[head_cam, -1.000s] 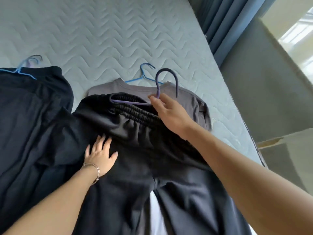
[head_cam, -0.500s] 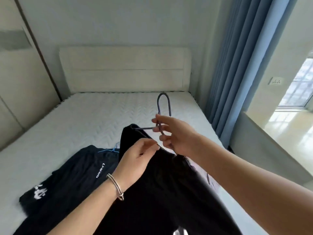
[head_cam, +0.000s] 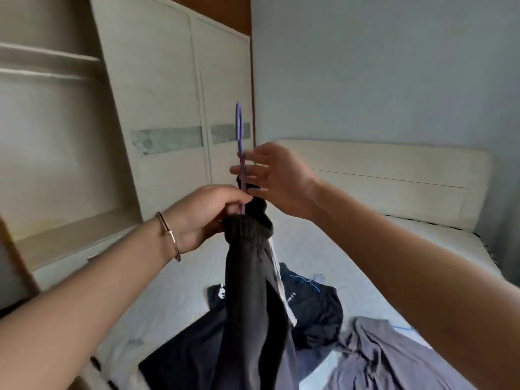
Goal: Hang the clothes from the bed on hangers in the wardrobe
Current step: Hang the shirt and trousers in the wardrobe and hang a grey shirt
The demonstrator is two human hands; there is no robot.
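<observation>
**Sweatpants coming up off the bed, ready for the wardrobe**

The black cotton sweatpants with a ribbed elastic waistband (head_cam: 250, 277), lying flat on the pale quilted bed (head_cam: 394, 249) a second ago, are now hanging lengthwise above it, so one garment is looking ready for hanging. A grey T-shirt (head_cam: 380, 356) and a black printed T-shirt (head_cam: 318, 305) are still lying on the bed, waiting. Higher above the bed, the left hand (head_cam: 205, 215) is pinching the slim purple plastic hanger (head_cam: 239, 136) at the waistband. The right hand (head_cam: 278, 178) is keeping spread, straight fingers against the stem, seemingly only steadying it, though blur is hiding the contact. Beside the bed, the white sliding-door wardrobe (head_cam: 168, 108) is coming into view.
</observation>
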